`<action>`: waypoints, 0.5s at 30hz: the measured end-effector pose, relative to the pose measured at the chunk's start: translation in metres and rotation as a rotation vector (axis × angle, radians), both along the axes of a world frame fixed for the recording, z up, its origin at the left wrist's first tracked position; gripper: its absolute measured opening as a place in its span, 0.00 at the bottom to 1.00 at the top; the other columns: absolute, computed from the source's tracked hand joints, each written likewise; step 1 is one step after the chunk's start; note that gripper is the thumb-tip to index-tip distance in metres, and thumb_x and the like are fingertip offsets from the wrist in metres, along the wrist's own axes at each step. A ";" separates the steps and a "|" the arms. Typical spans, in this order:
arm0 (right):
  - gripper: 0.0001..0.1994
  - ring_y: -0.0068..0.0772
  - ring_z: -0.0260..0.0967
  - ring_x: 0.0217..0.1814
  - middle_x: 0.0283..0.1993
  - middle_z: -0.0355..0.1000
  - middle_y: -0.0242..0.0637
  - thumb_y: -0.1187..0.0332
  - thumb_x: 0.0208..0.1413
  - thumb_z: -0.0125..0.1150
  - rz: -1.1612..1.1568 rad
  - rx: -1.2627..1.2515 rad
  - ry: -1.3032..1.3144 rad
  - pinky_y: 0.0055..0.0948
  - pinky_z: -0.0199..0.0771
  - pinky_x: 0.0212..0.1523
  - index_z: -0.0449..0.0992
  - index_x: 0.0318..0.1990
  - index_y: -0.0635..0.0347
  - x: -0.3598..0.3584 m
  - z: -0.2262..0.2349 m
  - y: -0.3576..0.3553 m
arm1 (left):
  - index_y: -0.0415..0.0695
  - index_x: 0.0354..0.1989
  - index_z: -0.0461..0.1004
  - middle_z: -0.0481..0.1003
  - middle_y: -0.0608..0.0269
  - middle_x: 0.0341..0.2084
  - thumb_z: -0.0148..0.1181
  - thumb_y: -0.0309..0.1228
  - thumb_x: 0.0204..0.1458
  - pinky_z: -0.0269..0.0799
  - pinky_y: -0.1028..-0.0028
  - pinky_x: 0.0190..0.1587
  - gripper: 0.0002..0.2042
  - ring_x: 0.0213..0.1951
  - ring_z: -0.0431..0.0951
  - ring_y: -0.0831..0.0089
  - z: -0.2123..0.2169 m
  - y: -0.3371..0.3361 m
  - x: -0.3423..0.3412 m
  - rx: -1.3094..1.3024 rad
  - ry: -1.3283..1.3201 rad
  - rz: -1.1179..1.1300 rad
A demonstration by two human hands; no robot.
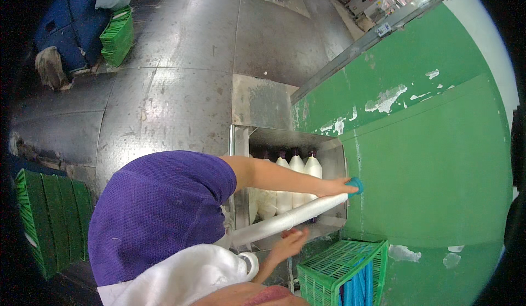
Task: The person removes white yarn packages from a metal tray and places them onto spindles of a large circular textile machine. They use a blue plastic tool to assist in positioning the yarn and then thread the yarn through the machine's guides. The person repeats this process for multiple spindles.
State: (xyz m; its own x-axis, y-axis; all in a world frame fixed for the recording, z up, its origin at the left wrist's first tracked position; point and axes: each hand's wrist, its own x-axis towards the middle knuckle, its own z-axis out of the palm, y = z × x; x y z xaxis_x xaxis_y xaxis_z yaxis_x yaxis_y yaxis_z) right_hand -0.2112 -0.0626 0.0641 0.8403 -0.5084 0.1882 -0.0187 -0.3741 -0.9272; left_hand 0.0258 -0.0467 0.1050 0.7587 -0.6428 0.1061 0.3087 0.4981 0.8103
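Note:
My left hand [332,186] reaches right from my purple sleeve and grips the teal end piece [355,185] of a long white rod [285,219]. The rod slants down to the left across a metal-lined opening [289,137] in the green wall [427,158]. My right hand [289,244] comes up from below and holds the rod's underside near its middle. Behind the rod, several white bottles with dark caps [297,175] stand upright in a row inside the opening. A white apron covers my chest.
A green plastic crate [329,270] with blue items inside stands below the opening. Green crates are stacked at the left edge [49,218] and upper left [116,36], beside a blue bulky mass [71,15]. Grey metal floor plates [181,59] spread beyond.

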 end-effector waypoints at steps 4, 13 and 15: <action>0.18 0.23 0.60 0.19 0.24 0.68 0.35 0.68 0.64 0.42 -0.151 -0.098 -0.071 0.23 0.60 0.19 0.62 0.57 0.69 0.024 0.033 -0.032 | 0.41 0.52 0.64 0.71 0.65 0.30 0.49 0.61 0.53 0.68 0.73 0.30 0.33 0.30 0.71 0.76 -0.012 -0.006 -0.027 0.164 -0.040 -0.019; 0.15 0.28 0.70 0.34 0.43 0.73 0.48 0.70 0.59 0.50 -0.191 -0.172 -0.152 0.22 0.69 0.26 0.73 0.47 0.74 0.080 0.078 -0.055 | 0.32 0.50 0.66 0.69 0.51 0.45 0.34 0.63 0.57 0.65 0.65 0.50 0.39 0.48 0.67 0.67 0.013 -0.003 -0.076 0.169 -0.166 -0.047; 0.15 0.29 0.70 0.35 0.43 0.73 0.48 0.70 0.59 0.51 -0.205 -0.265 -0.196 0.24 0.70 0.29 0.73 0.47 0.73 0.079 0.077 -0.055 | 0.32 0.51 0.65 0.69 0.51 0.46 0.34 0.64 0.56 0.65 0.65 0.51 0.40 0.48 0.67 0.66 0.012 -0.005 -0.080 0.202 -0.182 -0.021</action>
State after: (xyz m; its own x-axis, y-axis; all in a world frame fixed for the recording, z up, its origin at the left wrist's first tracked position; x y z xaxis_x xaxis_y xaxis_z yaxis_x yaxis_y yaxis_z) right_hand -0.1324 -0.1175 0.1409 0.6617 -0.5739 0.4825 0.0500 -0.6083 -0.7921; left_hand -0.0542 -0.0519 0.1172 0.7251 -0.6802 0.1076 0.1575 0.3159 0.9356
